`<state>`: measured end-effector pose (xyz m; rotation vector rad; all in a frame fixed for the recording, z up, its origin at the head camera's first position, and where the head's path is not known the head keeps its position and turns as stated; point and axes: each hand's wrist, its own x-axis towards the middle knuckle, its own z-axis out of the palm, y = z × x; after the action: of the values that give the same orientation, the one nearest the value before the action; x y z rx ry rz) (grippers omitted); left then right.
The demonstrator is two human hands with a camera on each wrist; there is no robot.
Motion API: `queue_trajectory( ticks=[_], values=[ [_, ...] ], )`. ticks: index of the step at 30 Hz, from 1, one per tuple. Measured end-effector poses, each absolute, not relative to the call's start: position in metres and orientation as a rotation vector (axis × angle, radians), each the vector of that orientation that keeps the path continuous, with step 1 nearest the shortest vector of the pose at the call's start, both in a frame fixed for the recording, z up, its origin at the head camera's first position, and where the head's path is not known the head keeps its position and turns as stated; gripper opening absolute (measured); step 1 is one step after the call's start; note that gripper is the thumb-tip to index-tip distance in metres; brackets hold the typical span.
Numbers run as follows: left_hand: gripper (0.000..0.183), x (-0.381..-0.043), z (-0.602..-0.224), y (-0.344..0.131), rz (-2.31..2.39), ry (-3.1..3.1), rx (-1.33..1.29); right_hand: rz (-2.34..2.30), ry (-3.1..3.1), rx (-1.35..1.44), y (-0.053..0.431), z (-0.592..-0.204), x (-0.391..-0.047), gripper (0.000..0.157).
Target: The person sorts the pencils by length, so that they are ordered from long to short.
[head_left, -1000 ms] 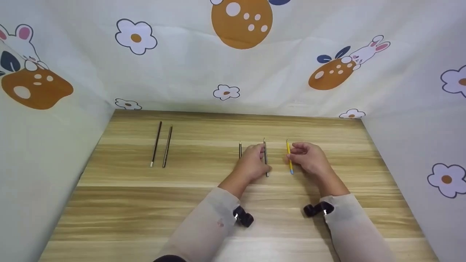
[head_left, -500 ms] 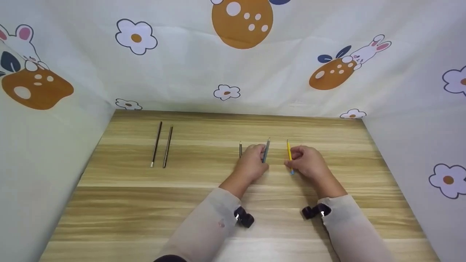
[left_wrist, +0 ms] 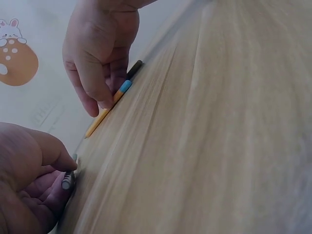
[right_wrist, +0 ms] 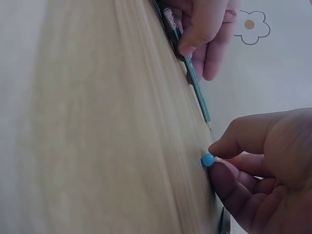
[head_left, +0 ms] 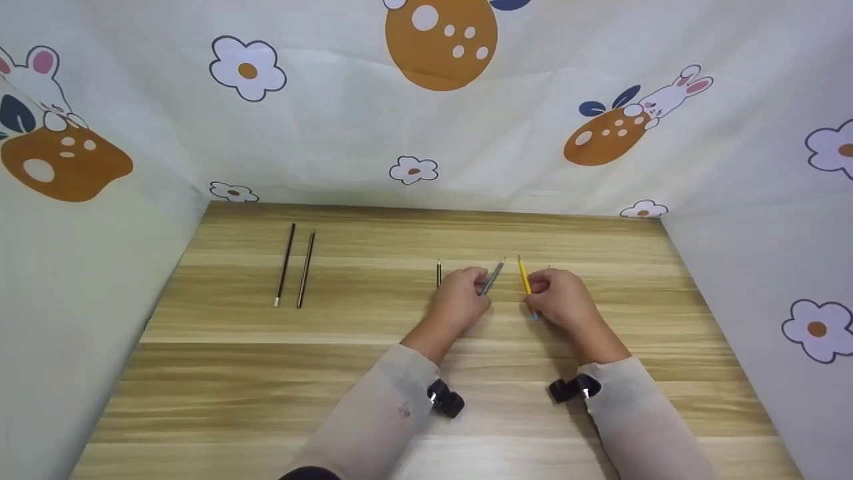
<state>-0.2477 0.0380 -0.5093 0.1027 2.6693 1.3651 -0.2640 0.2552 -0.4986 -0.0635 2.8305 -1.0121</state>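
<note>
In the head view, my left hand pinches a grey-green pencil between thumb and fingers. Its sharpened tip leans away to the right, and the right wrist view shows its metal-banded end under the thumb. My right hand pinches a yellow pencil near its blue end. That pencil's tip leans to the left, so both tips slant toward each other, apart. Left of my left hand lies a black pencil, its lower part hidden by the hand. A dark pencil end shows beyond the right hand.
Two long dark pencil-like sticks lie side by side at the left, one white-ended stick and one plain stick. The wooden table is bordered by a printed cloth at the back and sides.
The grey-green pencil's tip has swung to the right in my left hand. My right hand has shifted slightly toward me along the yellow pencil, whose tip now leans further left.
</note>
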Motion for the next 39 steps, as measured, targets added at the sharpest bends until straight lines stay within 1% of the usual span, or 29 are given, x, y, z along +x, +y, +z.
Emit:
queue_trajectory(
  ticks=[6, 16, 22, 28, 39],
  values=[
    [0.039, -0.2478, -0.5107, 0.0378, 1.393, 2.694, 0.111, -0.98, 2.789, -0.053, 0.2528, -0.4971, -0.2625, 0.042],
    [0.035, -0.249, -0.5132, 0.0366, 1.598, 2.585, 0.089, -1.015, 2.768, -0.031, 0.254, -0.4977, -0.2618, 0.036],
    [0.035, -0.2488, -0.5147, 0.0364, 1.664, 2.555, 0.115, -0.965, 2.817, -0.087, 0.2545, -0.4973, -0.2621, 0.037],
    [0.036, -0.2474, -0.5131, 0.0382, 1.715, 2.526, 0.094, -0.95, 2.831, -0.132, 0.2542, -0.4969, -0.2606, 0.033],
    [0.038, -0.2471, -0.5095, 0.0365, 1.79, 2.5, 0.096, -1.038, 2.85, -0.075, 0.253, -0.498, -0.2629, 0.028]
  ],
)
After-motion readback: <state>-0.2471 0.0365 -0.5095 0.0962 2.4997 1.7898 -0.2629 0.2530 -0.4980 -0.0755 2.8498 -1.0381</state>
